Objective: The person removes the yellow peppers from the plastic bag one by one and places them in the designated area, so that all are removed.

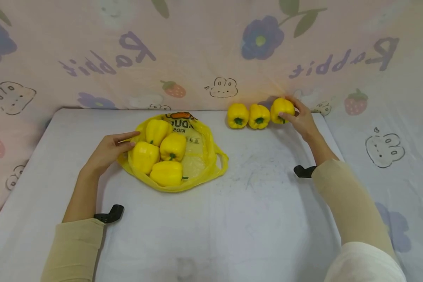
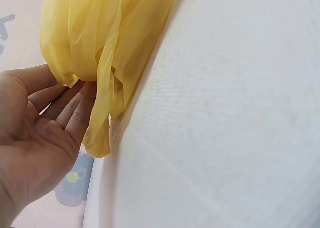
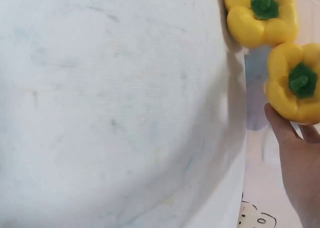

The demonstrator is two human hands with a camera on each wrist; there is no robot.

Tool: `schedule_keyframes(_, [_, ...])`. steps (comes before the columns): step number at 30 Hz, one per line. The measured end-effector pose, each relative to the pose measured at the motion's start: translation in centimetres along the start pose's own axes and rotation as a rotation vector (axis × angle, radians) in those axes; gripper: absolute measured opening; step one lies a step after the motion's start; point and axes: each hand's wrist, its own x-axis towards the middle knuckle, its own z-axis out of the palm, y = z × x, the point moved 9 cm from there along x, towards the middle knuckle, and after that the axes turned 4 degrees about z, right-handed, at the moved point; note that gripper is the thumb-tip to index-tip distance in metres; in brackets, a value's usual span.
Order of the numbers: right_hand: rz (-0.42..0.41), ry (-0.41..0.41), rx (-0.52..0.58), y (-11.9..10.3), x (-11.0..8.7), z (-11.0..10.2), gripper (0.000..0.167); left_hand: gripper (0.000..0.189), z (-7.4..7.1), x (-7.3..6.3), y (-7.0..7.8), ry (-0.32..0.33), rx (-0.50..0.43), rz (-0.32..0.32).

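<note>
My left hand (image 1: 107, 150) pinches the left rim of a yellow plastic bag (image 1: 194, 156); in the left wrist view its fingers (image 2: 75, 112) pass behind the bag's folds (image 2: 105, 42). The bag lies with its mouth spread, and several yellow bell peppers (image 1: 172, 147) sit inside on its left side. At the back right, my right hand (image 1: 304, 119) grips another yellow bell pepper (image 1: 282, 109) between thumb and fingers. The right wrist view shows this held pepper (image 3: 295, 82) with its green stem towards the camera. Just left of it, two more bell peppers (image 1: 237, 116) stand side by side.
A white-covered table (image 1: 232, 219) carries everything. Behind it hangs a pink cloth (image 1: 197, 51) printed with rabbits, flowers and strawberries, close to the back row of peppers. The bag's loop handle (image 1: 223, 162) sticks out to the right. Black wrist mounts (image 1: 111, 214) jut from both forearms.
</note>
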Motion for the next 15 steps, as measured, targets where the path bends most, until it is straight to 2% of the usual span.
schedule_keyframes(10, [-0.002,-0.029,-0.067,1.6,-0.1,1.0,0.069,0.05,0.1,0.0,-0.1,0.001,-0.025,-0.015])
schedule_keyframes(15, [0.016,-0.053,-0.048,2.2,0.0,1.3,0.071,0.051,0.0,-0.1,0.1,0.005,-0.019,-0.003])
